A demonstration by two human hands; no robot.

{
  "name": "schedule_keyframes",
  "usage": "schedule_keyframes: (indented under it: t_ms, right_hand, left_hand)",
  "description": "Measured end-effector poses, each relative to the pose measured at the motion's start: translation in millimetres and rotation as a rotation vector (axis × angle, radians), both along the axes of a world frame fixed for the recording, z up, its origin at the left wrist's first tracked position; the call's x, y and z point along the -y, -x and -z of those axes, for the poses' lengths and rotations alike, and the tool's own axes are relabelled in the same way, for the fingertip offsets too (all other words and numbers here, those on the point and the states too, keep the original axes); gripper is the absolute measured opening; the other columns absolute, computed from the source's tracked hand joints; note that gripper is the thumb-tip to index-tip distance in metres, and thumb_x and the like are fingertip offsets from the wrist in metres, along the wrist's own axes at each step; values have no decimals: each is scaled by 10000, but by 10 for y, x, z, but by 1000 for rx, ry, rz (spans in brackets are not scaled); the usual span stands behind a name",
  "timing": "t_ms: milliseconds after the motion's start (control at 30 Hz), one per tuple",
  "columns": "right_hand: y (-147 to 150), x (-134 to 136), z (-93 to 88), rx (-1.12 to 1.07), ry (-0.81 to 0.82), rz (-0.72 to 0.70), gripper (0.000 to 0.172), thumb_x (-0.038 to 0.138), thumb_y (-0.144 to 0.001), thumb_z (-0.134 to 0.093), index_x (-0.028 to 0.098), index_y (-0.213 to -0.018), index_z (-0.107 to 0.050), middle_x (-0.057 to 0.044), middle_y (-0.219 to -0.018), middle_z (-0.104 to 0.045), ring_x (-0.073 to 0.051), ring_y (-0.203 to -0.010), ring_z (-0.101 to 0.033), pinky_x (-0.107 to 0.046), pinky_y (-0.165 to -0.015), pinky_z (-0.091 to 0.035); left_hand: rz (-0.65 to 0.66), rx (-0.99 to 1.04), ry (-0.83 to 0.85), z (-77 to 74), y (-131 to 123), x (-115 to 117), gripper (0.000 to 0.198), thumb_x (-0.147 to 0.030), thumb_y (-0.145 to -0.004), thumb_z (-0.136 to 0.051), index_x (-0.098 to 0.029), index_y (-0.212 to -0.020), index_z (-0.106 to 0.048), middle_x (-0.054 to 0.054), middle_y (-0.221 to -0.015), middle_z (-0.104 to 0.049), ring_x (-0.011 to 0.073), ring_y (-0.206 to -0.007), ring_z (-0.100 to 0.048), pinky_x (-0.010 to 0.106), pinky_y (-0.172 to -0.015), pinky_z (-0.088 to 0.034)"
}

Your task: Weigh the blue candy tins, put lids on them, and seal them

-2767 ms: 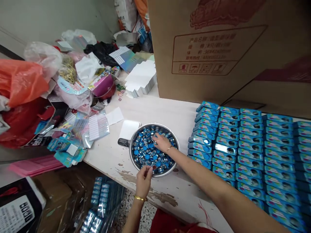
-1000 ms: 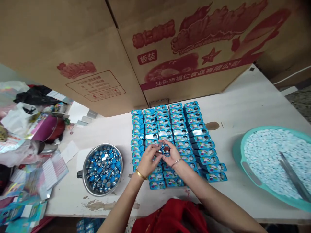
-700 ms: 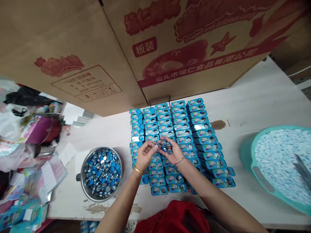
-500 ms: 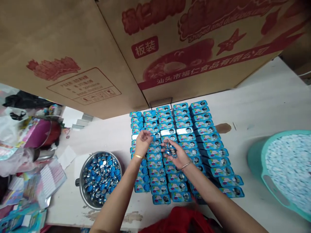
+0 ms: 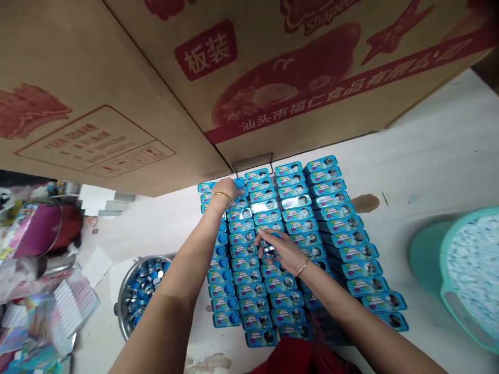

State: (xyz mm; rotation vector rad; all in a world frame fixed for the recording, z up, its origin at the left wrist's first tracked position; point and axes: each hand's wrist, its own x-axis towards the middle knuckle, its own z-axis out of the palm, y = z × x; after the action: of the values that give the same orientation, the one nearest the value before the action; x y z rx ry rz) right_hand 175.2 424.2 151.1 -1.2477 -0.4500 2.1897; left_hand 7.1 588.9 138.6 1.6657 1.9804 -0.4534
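Rows of blue printed tins (image 5: pixel 249 277) stand close together on the table. Some carry round blue caps; others show dark round openings. My left hand (image 5: pixel 224 190) is bent down over the far left tins, its fingers closed and partly hidden, beside a tin with a blue cap (image 5: pixel 239 183). What it pinches, if anything, I cannot make out. Above the middle rows, my right hand (image 5: pixel 286 250) is palm up, curled around several small silver-and-blue round caps (image 5: pixel 268 250). Lower left, a steel pot (image 5: pixel 123 291) holds many more such caps, partly covered by my left forearm.
Large cardboard cartons (image 5: pixel 296 104) rise behind the tins. To the right stands a turquoise tub (image 5: pixel 429 259) full of small pale blue-white pieces. Bags and packets (image 5: pixel 74 306) crowd the left side. A thin wire frame (image 5: pixel 253 162) sits against the carton.
My left hand has moved away from my right hand, to the far left tins. My right hand still holds caps. The camera view has shifted, so the cartons appear larger.
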Motion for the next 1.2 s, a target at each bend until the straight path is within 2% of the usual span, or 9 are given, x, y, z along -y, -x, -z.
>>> schedule_keyframes:
  t_ms: [100, 200, 300, 367, 467, 567, 800, 933, 1200]
  right_hand:
    - [24, -41, 3, -4, -21, -28, 394, 548, -672, -718, 170, -641, -612, -7, -613, -618, -115, -455, -548, -201, -326, -358]
    - [35, -67, 17, 20, -28, -65, 383, 531, -677, -717, 168, -626, -605, -4, -616, -616, -119, -446, -559, -200, -309, -340]
    - [44, -64, 77, 55, -19, -102, 341, 487, -688, -719, 167, -635, -614, -17, -661, -637, -133, -443, -580, -199, -285, -325]
    - [65, -48, 128, 62, -23, -122, 273, 424, -688, -730, 174, -655, -625, -16, -641, -642, -144, -423, -581, -204, -276, -329]
    - [122, -24, 160, 69, -49, -142, 198, 329, -646, -765, 185, -661, -631, 4, -580, -629, -151, -392, -572, -208, -268, -347]
    - [175, -22, 124, 51, -30, -174, 212, 332, -628, -778, 180, -644, -631, 1, -587, -633, -147, -399, -573, -200, -263, -346]
    - [122, -69, 84, -67, -5, -53, 300, 464, -716, -687, 171, -691, -626, -23, -713, -639, -140, -527, -606, -184, -334, -397]
    - [44, -73, 112, -190, 3, 24, 299, 472, -737, -653, 179, -799, -639, -30, -795, -635, -151, -589, -617, -197, -373, -412]
    - [-52, -80, 68, -123, 30, 17, 395, 575, -725, -667, 182, -758, -640, -21, -781, -649, -120, -543, -578, -190, -341, -347]
  left_hand:
    - [19, -77, 25, -33, -28, -53, 315, -452, -666, -723, -159, -750, -645, 138, -859, -686, 285, -923, -639, 293, -724, -445]
    - [16, -40, -91, -114, -85, 123, 256, -402, -730, -686, -150, -741, -640, 137, -859, -675, 280, -898, -634, 322, -735, -455]
    - [103, 389, -193, -256, -142, 523, 232, -391, -780, -640, -176, -866, -651, 59, -804, -652, 186, -754, -617, 275, -677, -461]
    - [227, 770, -96, -352, -169, 814, 269, -387, -756, -664, -203, -951, -651, 27, -844, -640, 139, -693, -591, 243, -638, -462]
    - [353, 981, 12, -428, -190, 1119, 149, -331, -800, -597, -195, -822, -652, 18, -818, -616, 124, -701, -568, 239, -667, -464]
    - [286, 913, -36, -399, -173, 1205, 192, -295, -853, -501, -181, -721, -582, 9, -735, -584, 124, -684, -547, 241, -658, -451]
    - [-243, 685, -326, -128, 5, 879, 34, -213, -798, -522, -187, -819, -524, -24, -665, -528, 117, -582, -555, 218, -540, -444]
    - [-190, 406, -271, -12, 56, 611, 98, -118, -704, -581, -185, -678, -513, -8, -637, -543, 143, -635, -563, 246, -604, -446]
    - [37, -14, 97, -61, 13, 215, 274, -367, -663, -730, -174, -572, -558, 89, -644, -609, 256, -786, -617, 300, -674, -434]
